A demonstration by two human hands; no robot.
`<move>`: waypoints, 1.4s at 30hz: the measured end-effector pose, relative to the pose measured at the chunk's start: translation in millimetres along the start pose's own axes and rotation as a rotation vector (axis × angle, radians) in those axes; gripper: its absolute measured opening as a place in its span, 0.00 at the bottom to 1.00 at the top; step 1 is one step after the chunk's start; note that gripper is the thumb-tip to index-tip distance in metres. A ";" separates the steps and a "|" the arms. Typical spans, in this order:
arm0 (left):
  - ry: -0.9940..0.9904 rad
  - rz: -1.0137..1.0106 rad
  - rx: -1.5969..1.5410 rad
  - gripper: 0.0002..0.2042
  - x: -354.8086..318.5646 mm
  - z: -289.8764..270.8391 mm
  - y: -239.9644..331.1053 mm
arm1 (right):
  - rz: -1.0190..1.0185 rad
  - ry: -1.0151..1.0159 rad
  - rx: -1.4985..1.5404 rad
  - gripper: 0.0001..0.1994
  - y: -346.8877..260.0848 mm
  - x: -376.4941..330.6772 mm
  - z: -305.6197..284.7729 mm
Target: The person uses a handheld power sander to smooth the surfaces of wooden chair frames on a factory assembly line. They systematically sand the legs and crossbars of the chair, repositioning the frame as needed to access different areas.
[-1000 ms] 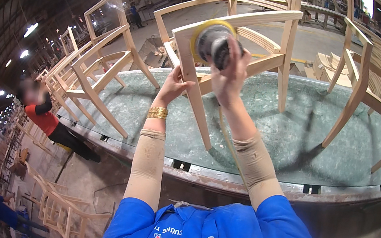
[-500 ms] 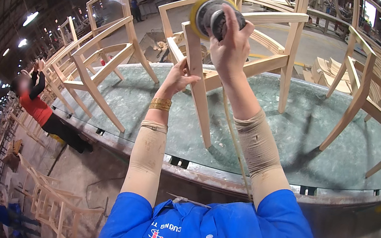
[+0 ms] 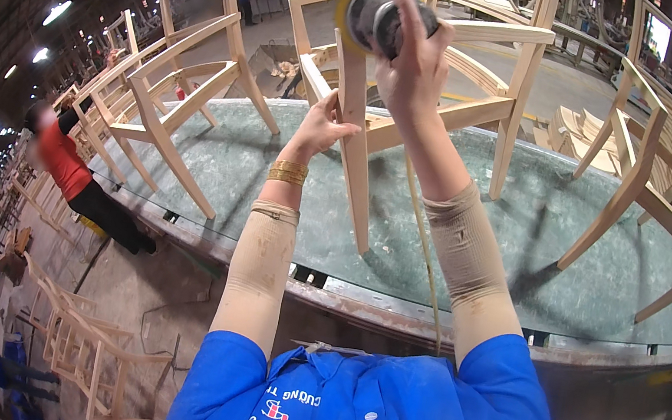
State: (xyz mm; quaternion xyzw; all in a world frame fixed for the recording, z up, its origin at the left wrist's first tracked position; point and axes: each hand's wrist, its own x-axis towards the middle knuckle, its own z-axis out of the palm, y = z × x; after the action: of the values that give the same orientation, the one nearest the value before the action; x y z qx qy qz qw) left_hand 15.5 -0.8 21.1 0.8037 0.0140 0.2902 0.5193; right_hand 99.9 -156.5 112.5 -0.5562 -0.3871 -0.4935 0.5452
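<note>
My right hand [image 3: 413,82] is closed over a round handheld sander [image 3: 391,30] with a dark body and a yellow-edged pad. The pad is tilted on edge at the top end of the front leg of a pale wooden chair frame [image 3: 354,179], by the armrest. Whether the pad touches the wood cannot be made out. Lower on that same leg, my left hand [image 3: 319,132] grips the wood, its thumb lying across the leg and its fingers partly hidden behind. The chair frame stands upright on a green-topped table [image 3: 470,249].
Similar chair frames stand on the table to the left [image 3: 189,86] and right [image 3: 637,170]. A thin hose [image 3: 424,255] crosses the table edge below my right forearm. Curved wooden pieces [image 3: 577,130] are stacked beyond. A co-worker in red [image 3: 66,163] stands at far left, near more frames.
The view has shifted slightly. The sander sits a little higher and farther left against the leg's top. My left hand keeps its grip. The co-worker's arms have moved.
</note>
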 end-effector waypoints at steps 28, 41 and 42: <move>-0.001 0.028 0.219 0.35 6.6 -12.3 -18.1 | 0.098 0.004 0.050 0.42 3.8 -45.7 -3.7; 0.010 -0.007 -0.013 0.29 -1.8 -7.0 -1.6 | 0.295 0.088 0.000 0.40 28.0 -45.5 -39.0; -0.016 0.025 -0.040 0.30 -0.4 -7.4 -0.9 | 0.115 0.118 0.045 0.42 25.8 -46.6 -31.7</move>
State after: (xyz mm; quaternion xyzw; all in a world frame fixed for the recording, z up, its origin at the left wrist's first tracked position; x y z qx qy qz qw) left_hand 11.9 5.6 22.3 0.7956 -0.0060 0.2903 0.5317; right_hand 111.0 -185.5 58.8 -0.5351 -0.3325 -0.4845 0.6069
